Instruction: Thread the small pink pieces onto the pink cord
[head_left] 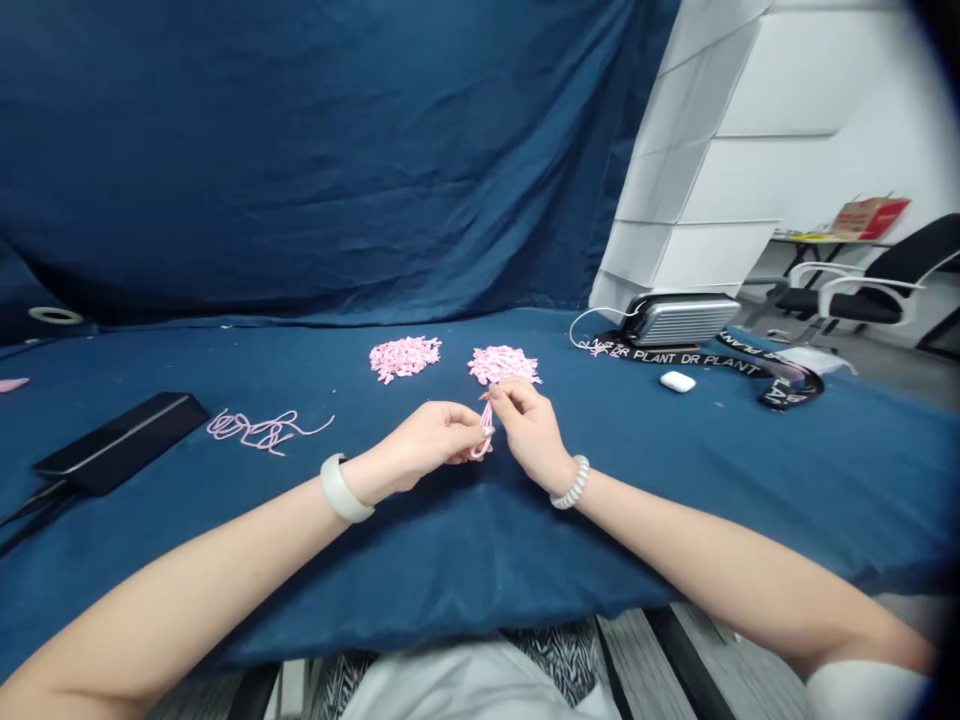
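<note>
Near the middle of the blue cloth, my two hands meet around a looped bundle of pink cord (486,420). My left hand (442,435) pinches the lower part, its fingertips closed on the strands. Thumb and finger of my right hand (529,425) grip the upper end. Just beyond the hands lies a pile of small pink pieces (504,364), and a second pink pile (405,357) sits to its left. A loose tangle of pink cord (259,430) rests on the cloth left of my left hand.
A black box-shaped device (124,440) with a cable lies at the left. At the right are a silver ridged case (681,320), a black lettered strap (675,357) and a small white case (678,381). A blue curtain (337,160) hangs behind the table.
</note>
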